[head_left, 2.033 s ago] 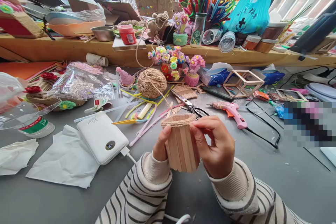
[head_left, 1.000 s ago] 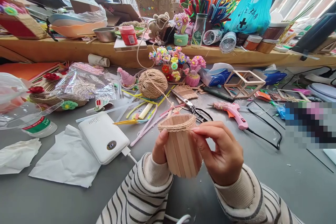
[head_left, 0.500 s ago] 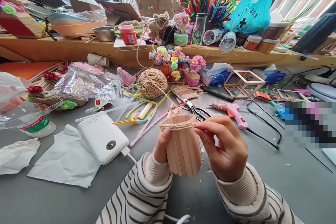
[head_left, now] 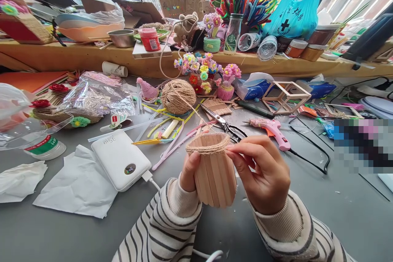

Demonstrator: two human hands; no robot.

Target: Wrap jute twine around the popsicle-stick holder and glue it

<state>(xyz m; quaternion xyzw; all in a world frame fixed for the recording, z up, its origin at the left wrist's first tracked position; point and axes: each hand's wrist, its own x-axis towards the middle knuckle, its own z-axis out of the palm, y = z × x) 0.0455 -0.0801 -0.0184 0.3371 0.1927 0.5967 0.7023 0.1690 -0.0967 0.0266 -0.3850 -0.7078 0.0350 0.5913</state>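
Observation:
A small cup made of wooden craft sticks (head_left: 215, 178) is held upright above the grey table (head_left: 322, 213). Jute twine is wound around its rim. My left hand (head_left: 188, 170) grips the cup's left side, thumb on the front. My right hand (head_left: 263, 174) pinches the twine at the cup's right rim with thumb and forefinger. A strand runs from the rim back to the ball of jute twine (head_left: 178, 96) behind it.
Scissors (head_left: 221, 123) and a pink glue gun (head_left: 272, 129) lie just beyond the cup. A white power bank (head_left: 120, 160) and tissue paper (head_left: 76, 188) lie to the left. A wooden-stick cube frame (head_left: 285, 97), pipe-cleaner flowers (head_left: 201, 69) and a cluttered wooden shelf (head_left: 92, 57) stand behind.
The cup has tilted slightly so its open rim faces more toward me. My right fingers have shifted along the twine at the right rim. Both hands stay on the cup.

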